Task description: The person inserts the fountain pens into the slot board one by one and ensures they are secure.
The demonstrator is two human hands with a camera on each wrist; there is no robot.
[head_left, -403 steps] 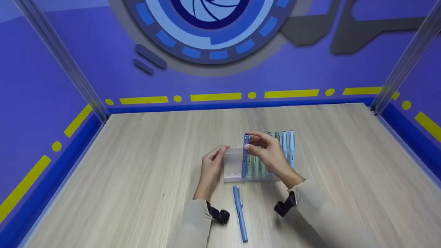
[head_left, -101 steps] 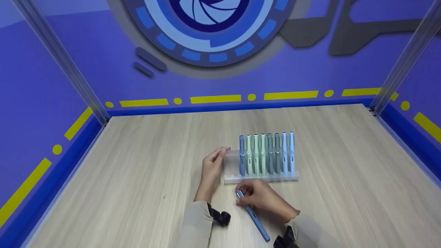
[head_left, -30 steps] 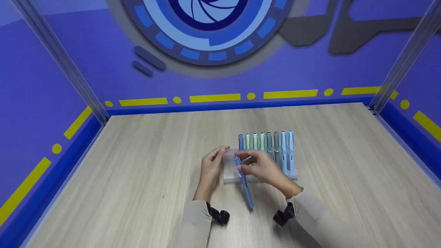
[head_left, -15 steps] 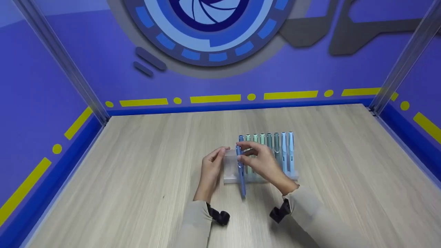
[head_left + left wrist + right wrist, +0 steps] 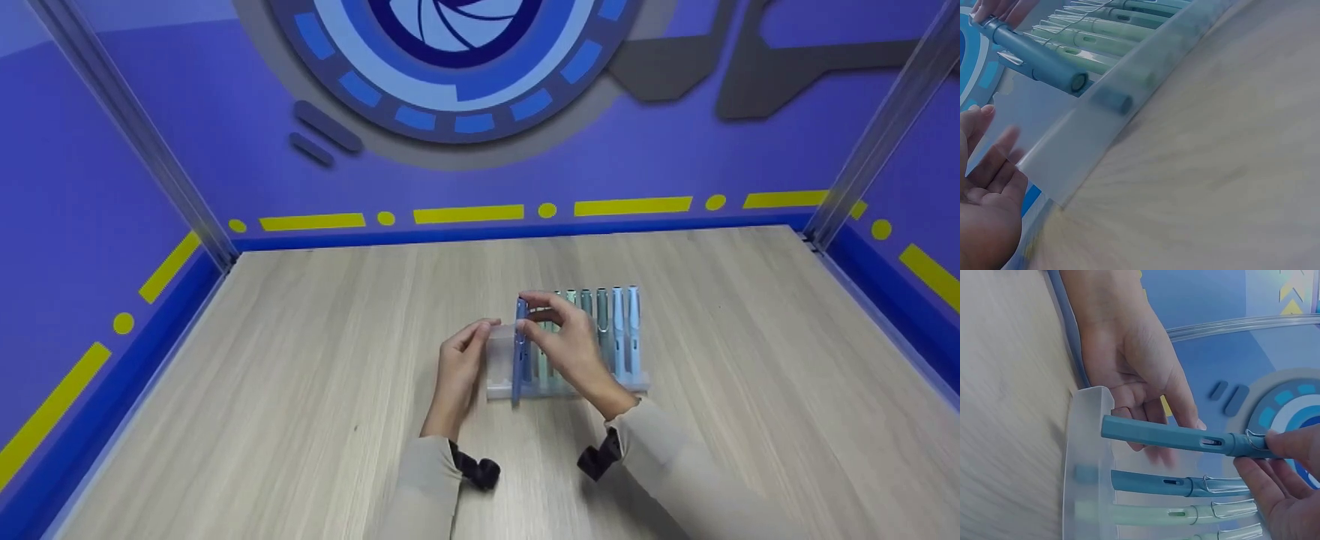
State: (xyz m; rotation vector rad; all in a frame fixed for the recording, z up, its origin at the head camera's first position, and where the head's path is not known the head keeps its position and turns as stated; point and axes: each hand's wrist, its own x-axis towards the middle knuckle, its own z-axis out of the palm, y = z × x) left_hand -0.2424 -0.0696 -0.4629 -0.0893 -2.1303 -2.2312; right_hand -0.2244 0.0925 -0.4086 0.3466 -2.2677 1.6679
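Observation:
A frosted clear pen rack (image 5: pixel 501 360) stands on the table with a row of upright pens. My left hand (image 5: pixel 459 367) grips its left edge, some fingers behind the panel. My right hand (image 5: pixel 574 341) pinches a blue fountain pen (image 5: pixel 1168 435) by its cap, thumb against fingers. That pen is nearly upright, its lower end at the rack's front ledge (image 5: pixel 1072 157), left of a matching blue pen (image 5: pixel 1145 482) seated in the rack. Light green pens (image 5: pixel 1154 513) follow, partly behind my right hand in the head view.
Farther right in the rack are dark green pens (image 5: pixel 602 315) and light blue pens (image 5: pixel 635 330). The wooden table (image 5: pixel 337 360) is bounded by blue walls (image 5: pixel 150 150) at the back and sides. Each wrist carries a black camera mount (image 5: pixel 480 472).
The held blue pen has gone from lying on the table, through a slant, to nearly upright at the rack. Earlier, my right hand set the other blue pen there. My left hand stays put.

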